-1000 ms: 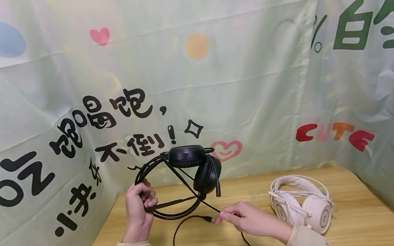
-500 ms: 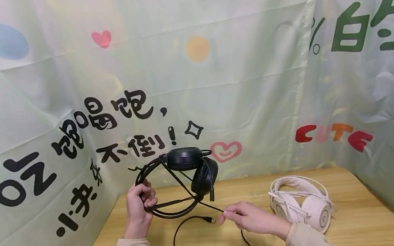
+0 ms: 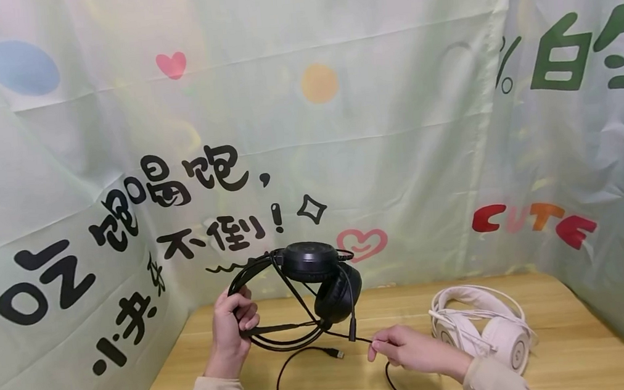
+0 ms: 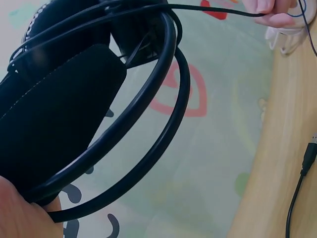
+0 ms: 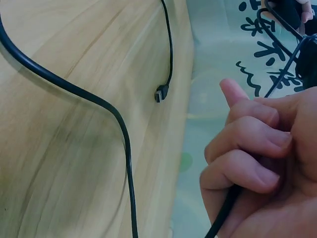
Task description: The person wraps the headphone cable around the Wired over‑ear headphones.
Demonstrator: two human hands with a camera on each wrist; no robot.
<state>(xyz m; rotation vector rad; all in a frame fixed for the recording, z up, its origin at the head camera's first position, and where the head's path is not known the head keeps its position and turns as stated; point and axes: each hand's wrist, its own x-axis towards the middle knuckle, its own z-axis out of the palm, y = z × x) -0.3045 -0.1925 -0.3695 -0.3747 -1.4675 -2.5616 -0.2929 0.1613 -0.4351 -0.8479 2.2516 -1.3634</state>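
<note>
My left hand grips the headband of a black headset, holding it sideways above the table. Both ear cups and a thin microphone boom hang at the right of the band. In the left wrist view the padded headband and two thin outer hoops fill the left side. My right hand pinches the black cable, which stretches from the ear cups. In the right wrist view the cable passes through the curled fingers and comes out below. The cable's USB plug lies on the table between the hands.
White headphones with their cord wound round them rest on the wooden table at the right. Printed cloth walls stand behind and at both sides. Slack cable curves over the tabletop in the right wrist view.
The headset and left hand have shifted slightly right and down in the head view. My right hand has drawn the cable further right. The view itself has moved a little.
</note>
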